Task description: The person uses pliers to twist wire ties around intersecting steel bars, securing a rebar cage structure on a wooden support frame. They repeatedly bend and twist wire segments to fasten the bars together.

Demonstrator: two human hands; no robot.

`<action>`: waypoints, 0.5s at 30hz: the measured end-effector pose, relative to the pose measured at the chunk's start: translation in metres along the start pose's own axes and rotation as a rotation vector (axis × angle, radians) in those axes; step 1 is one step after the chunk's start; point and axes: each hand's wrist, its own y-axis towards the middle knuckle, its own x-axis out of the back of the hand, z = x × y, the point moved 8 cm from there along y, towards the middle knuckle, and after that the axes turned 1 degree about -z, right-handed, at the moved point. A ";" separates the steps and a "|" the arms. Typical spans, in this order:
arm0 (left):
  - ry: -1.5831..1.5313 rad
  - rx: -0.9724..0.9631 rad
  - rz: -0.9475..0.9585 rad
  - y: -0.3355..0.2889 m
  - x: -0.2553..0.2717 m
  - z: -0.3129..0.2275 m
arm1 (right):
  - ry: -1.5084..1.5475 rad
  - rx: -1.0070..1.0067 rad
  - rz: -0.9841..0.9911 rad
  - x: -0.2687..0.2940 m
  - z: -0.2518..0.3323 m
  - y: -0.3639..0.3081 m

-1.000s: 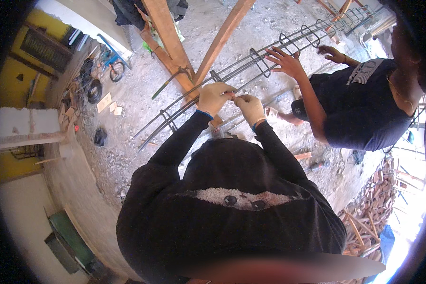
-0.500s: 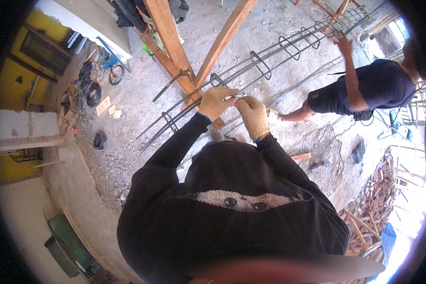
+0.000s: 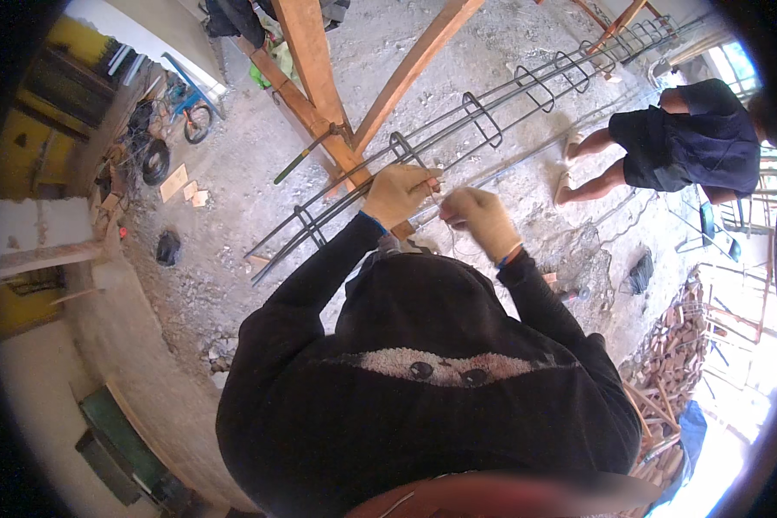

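A long rebar cage [image 3: 492,116] of parallel bars and rectangular stirrups runs from lower left to upper right, resting on a wooden trestle [image 3: 319,95]. My gloved left hand [image 3: 397,192] is closed on the cage's bars beside a stirrup [image 3: 406,148]. My gloved right hand [image 3: 485,221] is just to its right, fingers pinched on a thin tie wire [image 3: 454,246] that loops down below it. Both black sleeves reach up from my hooded torso, which hides the ground below the hands.
A co-worker [image 3: 691,142] in dark clothes bends over at the upper right beside the cage's far end. The ground is rough concrete with rubble. A small blue wheeled cart [image 3: 186,108] and scraps lie at upper left. A pile of wood pieces [image 3: 673,354] sits at right.
The co-worker has let go of the cage and moved away to the upper right. My two hands stay together at the same stirrup, the right one slightly lower.
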 end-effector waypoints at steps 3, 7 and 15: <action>-0.009 0.126 -0.004 -0.005 -0.002 0.006 | 0.465 -0.442 -0.081 0.018 -0.044 0.008; -0.231 0.349 -0.133 -0.017 -0.005 0.016 | 0.579 -0.559 0.049 -0.005 -0.064 0.025; -0.334 0.554 -0.194 -0.028 -0.016 0.022 | 0.787 -0.650 0.424 -0.038 -0.065 0.044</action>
